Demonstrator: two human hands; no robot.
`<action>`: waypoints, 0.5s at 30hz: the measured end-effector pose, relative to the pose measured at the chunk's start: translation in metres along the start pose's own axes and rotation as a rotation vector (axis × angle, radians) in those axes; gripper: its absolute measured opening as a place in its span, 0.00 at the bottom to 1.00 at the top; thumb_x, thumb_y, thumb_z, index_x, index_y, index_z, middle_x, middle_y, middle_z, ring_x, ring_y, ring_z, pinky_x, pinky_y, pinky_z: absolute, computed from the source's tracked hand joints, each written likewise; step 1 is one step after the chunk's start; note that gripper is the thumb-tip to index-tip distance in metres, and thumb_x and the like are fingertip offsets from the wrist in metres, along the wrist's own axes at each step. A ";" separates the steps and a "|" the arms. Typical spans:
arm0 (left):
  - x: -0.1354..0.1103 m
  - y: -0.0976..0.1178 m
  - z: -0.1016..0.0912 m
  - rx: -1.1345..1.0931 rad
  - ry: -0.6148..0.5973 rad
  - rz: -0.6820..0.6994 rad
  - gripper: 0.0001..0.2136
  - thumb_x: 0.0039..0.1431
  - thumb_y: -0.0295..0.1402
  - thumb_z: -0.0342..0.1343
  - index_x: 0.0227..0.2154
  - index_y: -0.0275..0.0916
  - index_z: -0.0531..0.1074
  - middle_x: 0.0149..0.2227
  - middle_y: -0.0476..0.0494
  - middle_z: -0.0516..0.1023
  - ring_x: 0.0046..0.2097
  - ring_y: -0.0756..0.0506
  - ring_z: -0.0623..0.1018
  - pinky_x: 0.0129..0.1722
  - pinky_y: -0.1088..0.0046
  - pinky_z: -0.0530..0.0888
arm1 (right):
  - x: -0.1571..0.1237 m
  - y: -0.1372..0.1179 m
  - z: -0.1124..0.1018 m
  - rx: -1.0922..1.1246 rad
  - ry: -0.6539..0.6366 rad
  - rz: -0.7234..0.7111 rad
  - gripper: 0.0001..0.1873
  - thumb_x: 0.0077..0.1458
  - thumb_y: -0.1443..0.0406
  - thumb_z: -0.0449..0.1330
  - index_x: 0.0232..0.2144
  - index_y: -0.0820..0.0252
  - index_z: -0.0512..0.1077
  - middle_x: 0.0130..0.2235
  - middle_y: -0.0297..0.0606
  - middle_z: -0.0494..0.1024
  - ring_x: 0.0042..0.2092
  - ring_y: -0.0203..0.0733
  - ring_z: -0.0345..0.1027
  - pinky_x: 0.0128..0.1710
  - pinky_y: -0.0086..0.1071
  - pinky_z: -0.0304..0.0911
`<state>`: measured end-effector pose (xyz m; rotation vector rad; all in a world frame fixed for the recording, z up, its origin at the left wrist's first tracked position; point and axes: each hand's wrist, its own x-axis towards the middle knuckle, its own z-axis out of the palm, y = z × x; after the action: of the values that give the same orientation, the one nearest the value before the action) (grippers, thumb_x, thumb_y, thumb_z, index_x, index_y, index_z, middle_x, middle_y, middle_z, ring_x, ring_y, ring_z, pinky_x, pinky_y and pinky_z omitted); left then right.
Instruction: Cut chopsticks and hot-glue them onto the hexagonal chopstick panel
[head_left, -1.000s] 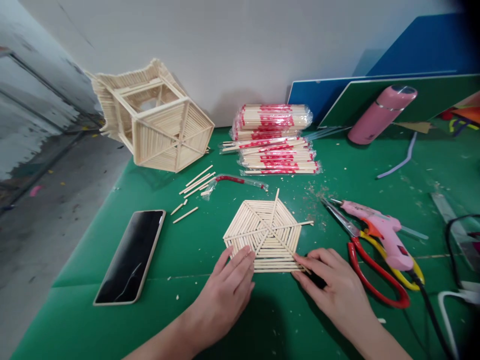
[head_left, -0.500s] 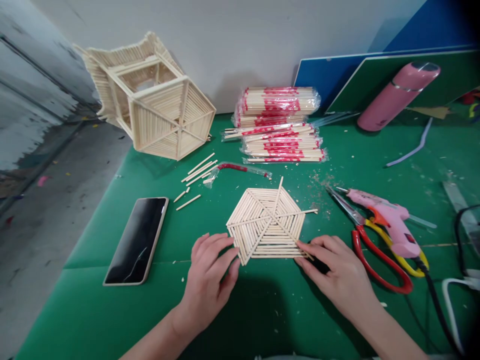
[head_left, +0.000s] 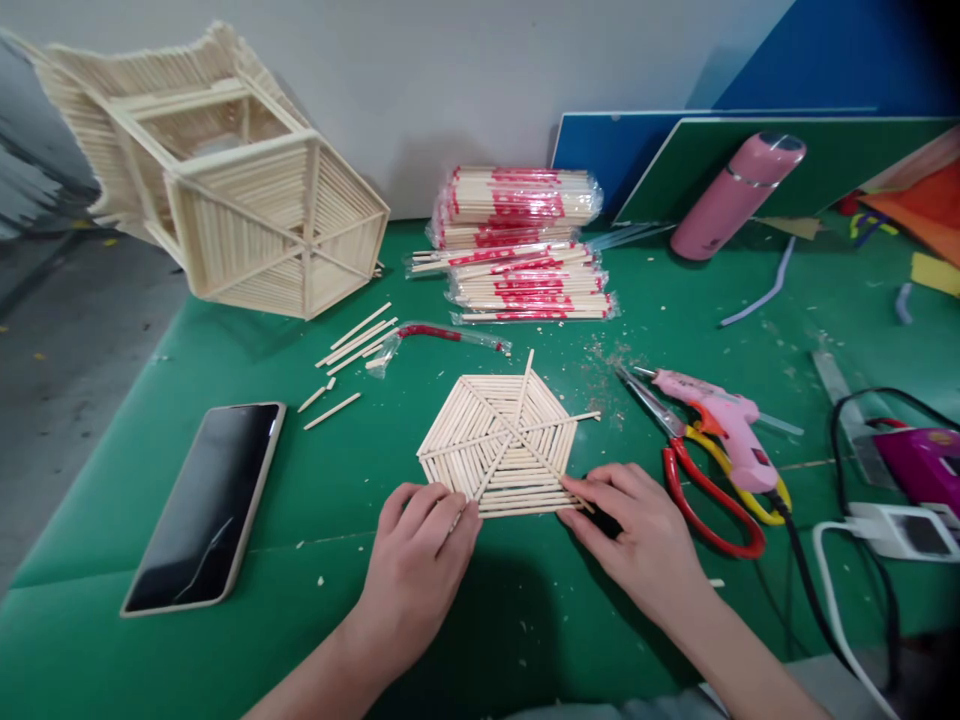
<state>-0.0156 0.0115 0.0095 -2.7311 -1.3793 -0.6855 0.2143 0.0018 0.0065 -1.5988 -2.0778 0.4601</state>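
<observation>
Panel of sticks (head_left: 499, 447) is lying on the table (head_left: 322, 490). The right hand (head_left: 641, 540) is pinching its near right corner; the left hand (head_left: 416, 550) is bunching fingers near left, grip unclear; keeping both corners level is likely helping

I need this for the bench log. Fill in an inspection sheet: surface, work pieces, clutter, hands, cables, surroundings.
Surface: glossy green tabletop, small pale scraps scattered.
Work pieces: flat hexagonal panel of pale wooden sticks, some ends jutting past its outline; larger pale stick-built structure, tilted, far left.
Clutter: black-screened phone in pale case; loose pale sticks; plastic-wrapped stick bundles with red print; scissors with red and yellow handles; pink glue gun; pink cylindrical bottle.
Hands: bare left hand curled at the panel's near-left corner, grip unclear; bare right hand pinching its near-right corner.
Cables: black cable from the glue gun; thin white cable beside it.
Surroundings: pale wall; blue board and green board in front.
</observation>
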 end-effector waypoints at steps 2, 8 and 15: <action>-0.001 -0.001 0.001 0.003 -0.012 0.015 0.08 0.58 0.27 0.46 0.33 0.39 0.70 0.33 0.47 0.75 0.39 0.45 0.70 0.42 0.63 0.63 | -0.001 0.000 0.001 -0.009 0.006 0.007 0.12 0.51 0.63 0.57 0.40 0.57 0.72 0.33 0.39 0.72 0.34 0.41 0.63 0.33 0.34 0.59; -0.005 -0.001 0.004 0.032 -0.015 0.058 0.08 0.57 0.25 0.46 0.36 0.35 0.70 0.34 0.44 0.73 0.40 0.44 0.70 0.44 0.62 0.64 | -0.003 -0.002 0.003 -0.039 0.054 0.035 0.14 0.52 0.61 0.56 0.40 0.59 0.71 0.32 0.39 0.73 0.34 0.41 0.65 0.34 0.36 0.60; -0.009 0.000 0.007 0.007 -0.003 0.046 0.08 0.58 0.25 0.45 0.38 0.34 0.68 0.35 0.44 0.72 0.40 0.45 0.70 0.45 0.63 0.65 | -0.011 -0.007 0.004 -0.023 0.114 0.087 0.08 0.51 0.64 0.57 0.35 0.59 0.72 0.32 0.40 0.73 0.35 0.42 0.65 0.33 0.36 0.61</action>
<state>-0.0180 0.0063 -0.0002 -2.7503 -1.3120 -0.6736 0.2092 -0.0102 0.0051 -1.6931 -1.9424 0.3676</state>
